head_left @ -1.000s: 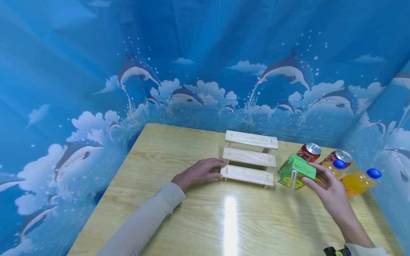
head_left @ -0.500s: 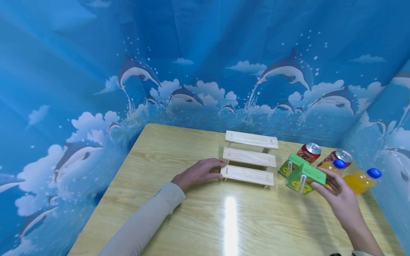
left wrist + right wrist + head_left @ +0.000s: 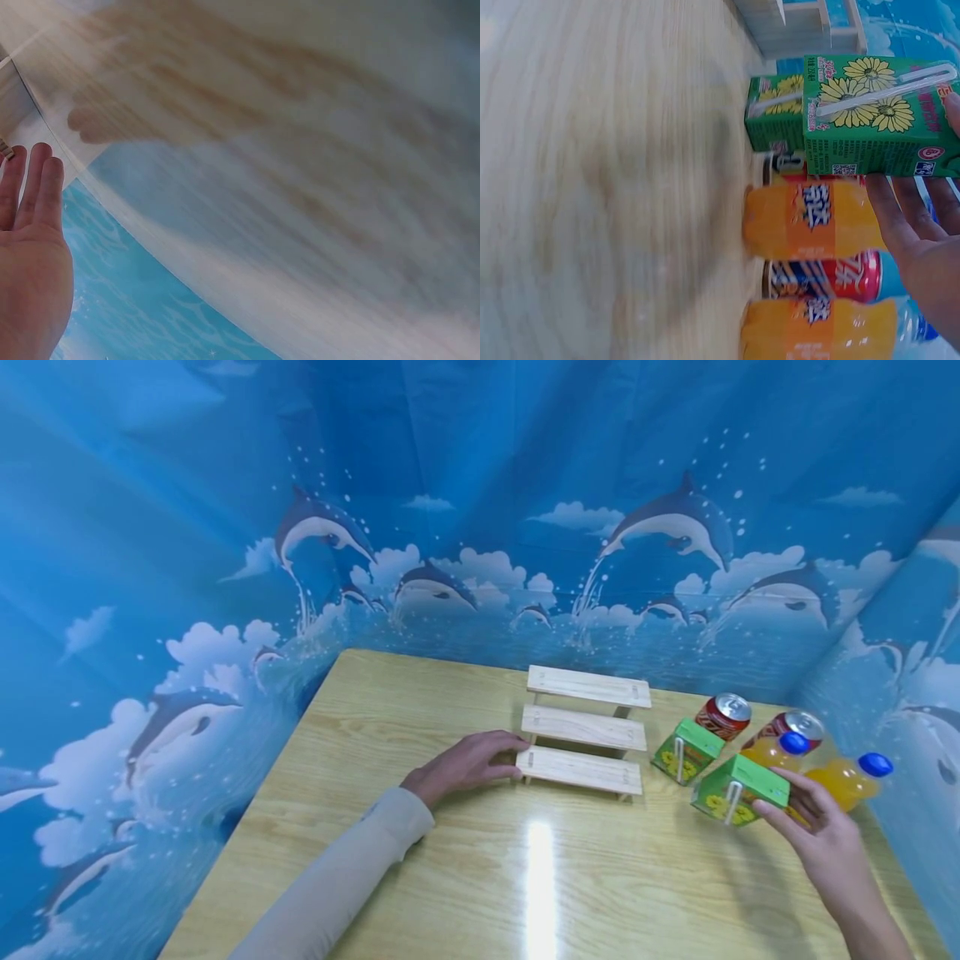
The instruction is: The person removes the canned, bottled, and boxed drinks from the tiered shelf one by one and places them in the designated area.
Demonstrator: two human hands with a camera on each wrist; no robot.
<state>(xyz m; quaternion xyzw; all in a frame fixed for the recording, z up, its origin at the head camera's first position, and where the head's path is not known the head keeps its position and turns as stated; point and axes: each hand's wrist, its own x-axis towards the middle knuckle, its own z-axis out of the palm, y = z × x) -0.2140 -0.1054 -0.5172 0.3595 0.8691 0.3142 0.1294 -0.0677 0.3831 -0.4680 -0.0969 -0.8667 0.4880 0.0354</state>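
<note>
My right hand (image 3: 834, 839) grips a green drink carton (image 3: 741, 789) between thumb and fingers. In the right wrist view the carton (image 3: 877, 112) shows yellow flowers and a wrapped straw, and it overlaps a second green carton (image 3: 774, 112) standing behind it. That second carton (image 3: 687, 750) stands on the table just right of a three-tier wooden step rack (image 3: 579, 770). At the left end of the rack's lowest step, my left hand (image 3: 467, 766) touches the edge with its fingertips. Its fingers look straight in the left wrist view, where the wrist camera sees little else clearly.
Two red soda cans (image 3: 724, 717) stand at the back right of the wooden table (image 3: 420, 877). In front of them are two orange soda bottles (image 3: 843, 783) with blue caps, close beside my right hand. A blue dolphin-print curtain (image 3: 480, 510) encloses the table's back and sides.
My right hand has drawn the carton it holds to the right and nearer to me, uncovering the second carton behind. The left hand and the rack have stayed put.
</note>
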